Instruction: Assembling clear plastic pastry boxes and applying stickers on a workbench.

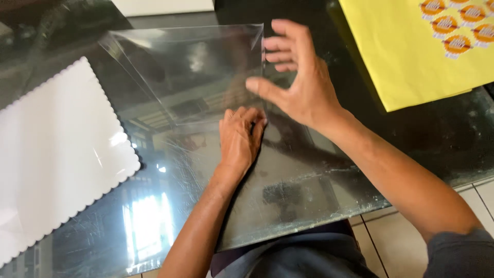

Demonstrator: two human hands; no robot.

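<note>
A clear plastic sheet (190, 72) lies on the dark glass table (309, 180), its far part folded up so that one panel stands tilted. My left hand (240, 136) has its fingers curled and presses down on the sheet's near right corner. My right hand (298, 77) is spread open with fingers apart, the thumb touching the sheet's upright right edge.
A white board with a scalloped edge (56, 154) lies at the left. A yellow sheet (411, 56) with several round orange stickers (455, 23) lies at the far right. The table's near edge runs above a tiled floor (391, 242).
</note>
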